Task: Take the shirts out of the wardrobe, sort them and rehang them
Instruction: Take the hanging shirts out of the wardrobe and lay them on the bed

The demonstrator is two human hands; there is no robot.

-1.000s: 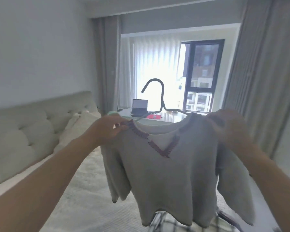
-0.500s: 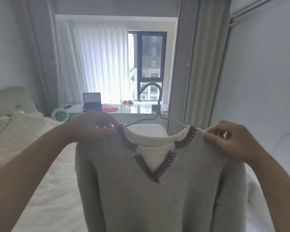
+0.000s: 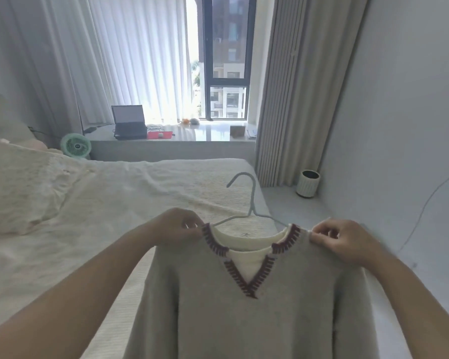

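Hem and lower sleeves of the grey sweater (image 3: 244, 314) run off the bottom edge, so we cannot see how far it hangs. Our left hand (image 3: 176, 229) pinches its left shoulder between thumb and curled fingers; our right hand (image 3: 340, 242) pinches the right shoulder the same way, fingers bent round the knit. Between the two hands the dark red stitched V-neck opens on a cream inner layer, and the pale wire hanger (image 3: 249, 203) rises from the collar, its hook tilted away from us; its arms are hidden inside the shoulders. Beyond the left hand lies the bed (image 3: 88, 203) with a crumpled cream cover. Far past both hands, on the window ledge (image 3: 205, 141), stand an open laptop (image 3: 128, 123) and small items too blurred to name. Beyond the right hand a ribbed white bin (image 3: 307, 183) stands on the floor; its contents are not visible.
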